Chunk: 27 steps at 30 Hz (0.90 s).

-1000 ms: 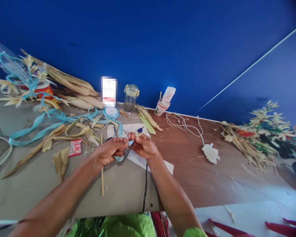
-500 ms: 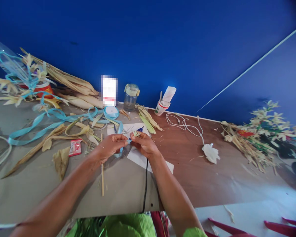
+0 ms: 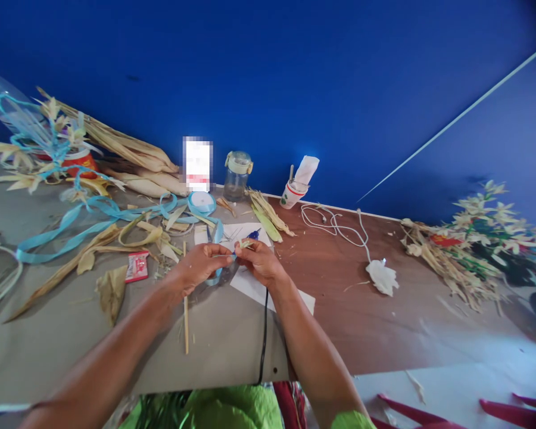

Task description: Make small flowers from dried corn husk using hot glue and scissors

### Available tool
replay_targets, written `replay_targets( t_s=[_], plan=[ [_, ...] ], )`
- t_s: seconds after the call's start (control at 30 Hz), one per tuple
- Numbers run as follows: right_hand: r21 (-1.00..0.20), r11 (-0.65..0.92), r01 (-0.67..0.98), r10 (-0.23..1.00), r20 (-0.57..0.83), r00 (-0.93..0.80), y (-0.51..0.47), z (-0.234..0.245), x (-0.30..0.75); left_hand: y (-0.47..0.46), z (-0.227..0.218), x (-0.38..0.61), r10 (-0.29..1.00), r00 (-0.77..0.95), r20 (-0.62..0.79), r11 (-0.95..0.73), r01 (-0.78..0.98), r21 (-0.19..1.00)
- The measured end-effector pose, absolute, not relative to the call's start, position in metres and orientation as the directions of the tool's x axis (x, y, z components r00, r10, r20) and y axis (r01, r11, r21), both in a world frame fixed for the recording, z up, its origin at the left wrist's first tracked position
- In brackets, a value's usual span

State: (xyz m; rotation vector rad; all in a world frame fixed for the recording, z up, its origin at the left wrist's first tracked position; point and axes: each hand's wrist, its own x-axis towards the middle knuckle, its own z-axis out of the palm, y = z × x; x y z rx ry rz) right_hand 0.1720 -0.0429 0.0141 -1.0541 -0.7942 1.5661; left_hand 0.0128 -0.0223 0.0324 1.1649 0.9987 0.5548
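Observation:
My left hand [image 3: 205,263] is closed in a pinch on a narrow light blue ribbon [image 3: 233,255]. Its fingertips almost meet those of my right hand [image 3: 262,262], which grips a small pale corn husk flower [image 3: 246,243]. The ribbon lies at the base of this flower; whether it is wrapped fully around is hidden by the fingers. More ribbon hangs below my left hand. Just behind my right hand, a dark blue object [image 3: 254,234] rests on white paper [image 3: 268,232], partly covered. A black cord [image 3: 264,339] runs from under my right forearm to the table's front edge.
To the left lie a ribbon spool [image 3: 201,203], dried husks [image 3: 89,250], a red packet [image 3: 137,266] and a thin stick [image 3: 186,328]. A jar [image 3: 237,176] and a paper cup [image 3: 292,195] stand at the back. Right are a white cable [image 3: 335,223] and husk flowers [image 3: 491,220].
The husk flower has turned slightly and sunk lower between my right fingertips. Both hands stay almost in place, still close together.

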Motion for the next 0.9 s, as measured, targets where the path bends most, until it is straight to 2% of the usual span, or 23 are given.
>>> replay_targets(
  t_s=[0.23,0.47,0.53,0.7,0.77,0.9],
  plan=[
    [-0.929,-0.206,-0.307,0.974,-0.226,0.031,-0.041,0.010,0.168,-0.027,0.037,0.016,0.855,0.431,-0.290,0.199,0.243,0.949],
    [-0.974,-0.177,-0.144,0.964,-0.201,0.172,-0.045,0.012,0.161,-0.025,0.033,0.016,0.877,0.439,-0.196,0.056,0.312,0.948],
    [-0.967,-0.182,-0.177,0.973,-0.203,0.109,-0.046,0.015,0.163,-0.025,0.032,0.016,0.868,0.444,-0.221,0.099,0.282,0.954],
    [-0.893,-0.277,-0.354,0.951,-0.201,-0.236,-0.046,0.022,0.175,-0.023,0.034,0.014,0.759,0.528,-0.380,0.415,0.058,0.908],
    [-0.870,-0.289,-0.399,0.944,-0.188,-0.272,-0.046,0.021,0.178,-0.022,0.034,0.013,0.725,0.568,-0.390,0.473,0.001,0.881],
    [-0.843,-0.283,-0.456,0.953,-0.195,-0.232,-0.047,0.019,0.174,-0.022,0.034,0.013,0.696,0.598,-0.397,0.505,-0.016,0.863]
  ],
)
